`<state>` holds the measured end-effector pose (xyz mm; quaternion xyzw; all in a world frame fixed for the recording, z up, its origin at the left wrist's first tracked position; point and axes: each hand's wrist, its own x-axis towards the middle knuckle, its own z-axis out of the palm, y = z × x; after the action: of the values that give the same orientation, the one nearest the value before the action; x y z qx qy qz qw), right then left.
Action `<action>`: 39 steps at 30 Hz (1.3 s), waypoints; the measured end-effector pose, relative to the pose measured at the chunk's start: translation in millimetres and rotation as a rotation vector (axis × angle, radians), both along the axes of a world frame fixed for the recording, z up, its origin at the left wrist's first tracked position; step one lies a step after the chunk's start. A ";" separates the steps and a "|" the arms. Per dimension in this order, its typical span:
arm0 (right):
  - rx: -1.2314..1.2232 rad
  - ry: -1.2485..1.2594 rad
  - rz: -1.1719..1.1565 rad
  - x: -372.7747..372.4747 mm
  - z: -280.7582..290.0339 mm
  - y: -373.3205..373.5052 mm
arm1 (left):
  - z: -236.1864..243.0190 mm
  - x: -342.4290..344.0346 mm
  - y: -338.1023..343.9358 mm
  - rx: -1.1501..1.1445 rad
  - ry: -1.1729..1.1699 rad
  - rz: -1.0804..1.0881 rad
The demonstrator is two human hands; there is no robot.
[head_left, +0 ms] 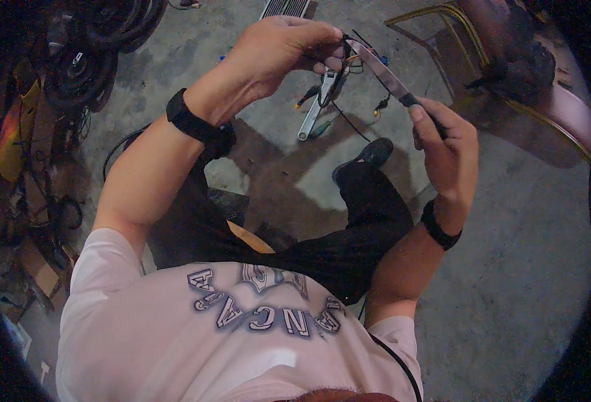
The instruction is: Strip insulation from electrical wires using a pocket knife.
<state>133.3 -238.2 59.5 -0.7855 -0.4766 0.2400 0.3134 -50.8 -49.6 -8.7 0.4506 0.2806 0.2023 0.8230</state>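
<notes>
My right hand (446, 141) is closed around the black handle of a knife (381, 72). Its broad, pale blade slants up and to the left, and the tip reaches the fingers of my left hand (292, 50). Those fingers pinch a thin black cable (341, 77), which hangs down from them; the blade end lies against or right beside it, I cannot tell which. Below, on the concrete floor, lies a silver adjustable wrench (314, 110). A green-handled tool (321, 128) rests by the wrench. Loose wires with small connectors (380, 105) are spread to the right.
Black tyres (84, 80) are piled at the far left, above scattered parts and cardboard (37, 271). A chair with a gold-coloured frame (563, 134) stands at the upper right. At the top edge lies a ribbed metal panel (285, 8). My shoe (369, 157) is near the wires.
</notes>
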 end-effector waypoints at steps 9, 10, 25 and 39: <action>0.024 -0.107 0.052 1.4 2.4 15.8 | -1.4 0.5 9.3 0.019 -0.015 0.044; -0.001 -0.132 0.052 1.5 2.8 16.2 | -1.3 0.3 8.5 0.017 -0.015 0.043; -0.025 -0.063 0.124 7.2 7.3 11.1 | 14.0 -8.2 1.3 0.492 0.187 -0.002; 0.009 0.026 0.198 20.4 -4.0 9.1 | 24.5 -12.5 13.4 0.529 0.219 -0.191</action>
<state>153.7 -229.1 55.4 -0.7298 -0.5492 0.2776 0.2978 -63.3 -36.2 15.7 0.6929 0.2614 0.1404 0.6572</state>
